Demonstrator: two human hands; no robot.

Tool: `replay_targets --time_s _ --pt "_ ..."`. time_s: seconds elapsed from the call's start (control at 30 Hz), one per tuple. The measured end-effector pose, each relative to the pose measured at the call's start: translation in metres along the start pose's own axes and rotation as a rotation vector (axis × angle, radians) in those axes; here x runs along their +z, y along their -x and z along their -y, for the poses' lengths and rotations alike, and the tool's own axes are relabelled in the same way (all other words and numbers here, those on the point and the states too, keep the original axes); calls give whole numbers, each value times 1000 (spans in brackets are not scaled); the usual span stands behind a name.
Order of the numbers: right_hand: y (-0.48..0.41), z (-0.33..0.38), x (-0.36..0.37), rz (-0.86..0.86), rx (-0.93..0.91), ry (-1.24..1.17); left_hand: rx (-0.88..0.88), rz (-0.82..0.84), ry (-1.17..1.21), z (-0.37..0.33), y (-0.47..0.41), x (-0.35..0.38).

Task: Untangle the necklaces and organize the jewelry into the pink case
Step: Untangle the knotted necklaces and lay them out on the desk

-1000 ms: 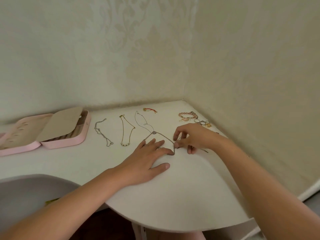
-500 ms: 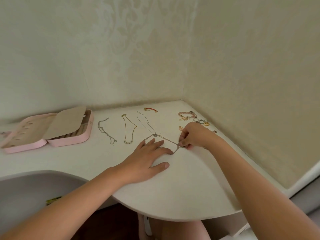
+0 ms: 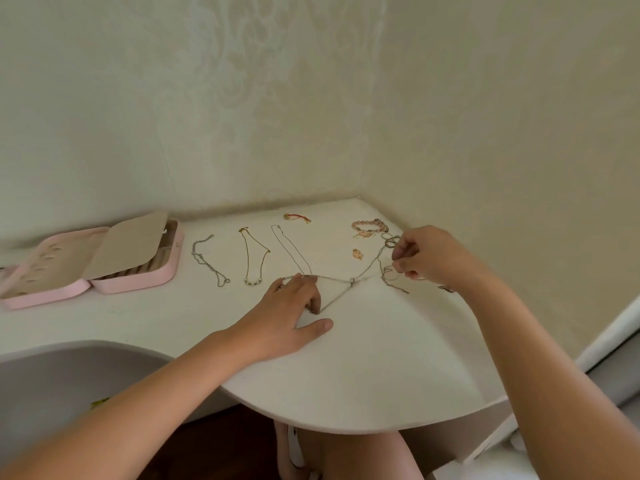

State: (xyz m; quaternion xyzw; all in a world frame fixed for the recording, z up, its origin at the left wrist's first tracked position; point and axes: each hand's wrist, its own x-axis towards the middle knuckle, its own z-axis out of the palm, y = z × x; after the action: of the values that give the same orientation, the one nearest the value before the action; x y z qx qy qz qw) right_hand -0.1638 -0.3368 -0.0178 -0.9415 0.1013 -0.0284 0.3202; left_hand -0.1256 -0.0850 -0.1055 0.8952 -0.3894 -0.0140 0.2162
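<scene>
**Pink case** point(image 3: 138, 286) lies open at the left rear edge of the worktop point(image 3: 346, 375). Its beige flap point(image 3: 128, 244) is folded over the slots, and the case appears ready to receive pieces. To its right, along the rear edge, a silver necklace point(image 3: 207, 261), a gold necklace point(image 3: 254, 258) and a thin chain point(image 3: 291, 251) lie stretched out and apart, presumably so that they cannot tangle again. A red bracelet point(image 3: 297, 217) sits behind them. Near the middle, the left hand point(image 3: 287, 317) presses down with its fingers on one end of the tangled chain and its thumb free, apparently as an anchor against the pull. The knot point(image 3: 352, 281) rests on the surface between the hands. The right hand point(image 3: 429, 256), near the right rear corner, pinches the far strands between thumb and fingertips and draws them taut away from the knot. In that corner a beaded bracelet point(image 3: 369, 225), rings point(image 3: 391, 241) and a gold charm point(image 3: 357, 253) wait unsorted.
</scene>
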Motion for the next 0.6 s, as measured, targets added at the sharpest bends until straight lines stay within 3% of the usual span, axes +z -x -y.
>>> replay_targets --time_s 0.13,0.33,0.6 --pt "18 -6 5 197 -57 201 -41 61 -15 -1 0 -2" --pt "40 -16 5 161 -146 279 -115 60 90 -5 8 -10" --pt "62 -12 17 208 -196 368 -226 -99 135 -9 22 -6"
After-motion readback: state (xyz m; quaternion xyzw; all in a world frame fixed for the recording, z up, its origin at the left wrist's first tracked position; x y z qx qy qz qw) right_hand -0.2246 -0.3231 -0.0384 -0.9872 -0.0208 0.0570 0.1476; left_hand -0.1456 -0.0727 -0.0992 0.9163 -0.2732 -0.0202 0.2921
